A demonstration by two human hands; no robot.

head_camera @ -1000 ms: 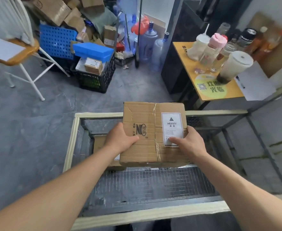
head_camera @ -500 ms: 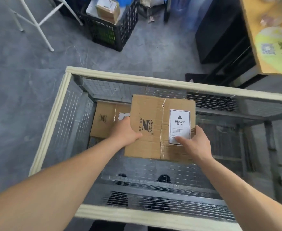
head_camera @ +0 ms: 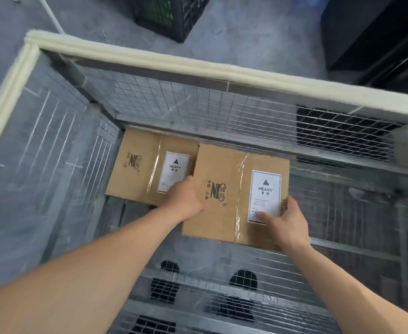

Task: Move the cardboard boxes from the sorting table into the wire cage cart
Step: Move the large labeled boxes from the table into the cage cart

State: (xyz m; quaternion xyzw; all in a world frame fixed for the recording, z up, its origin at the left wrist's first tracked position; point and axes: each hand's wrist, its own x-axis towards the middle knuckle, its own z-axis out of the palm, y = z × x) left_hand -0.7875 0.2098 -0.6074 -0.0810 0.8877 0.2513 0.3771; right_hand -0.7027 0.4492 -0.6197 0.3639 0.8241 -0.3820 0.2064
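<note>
I hold a brown cardboard box point(head_camera: 224, 189) with a white HEAVY label deep inside the wire cage cart point(head_camera: 150, 68). My left hand point(head_camera: 186, 198) grips its left edge and my right hand point(head_camera: 284, 222) grips its near right corner, thumb on the label. A second, alike cardboard box point(head_camera: 137, 165) lies on the cart's mesh floor in the far left corner, right beside the held one. Whether the held box rests on the floor I cannot tell.
The cart has mesh walls and a cream padded rim. A black plastic crate point(head_camera: 166, 15) stands on the grey floor beyond it, and a black cabinet point(head_camera: 376, 32) at the far right. Mesh floor shows to the right of the boxes.
Both hands have lowered the box from above the cart's rim down into the cage, next to the box lying there. My head has tilted further down.
</note>
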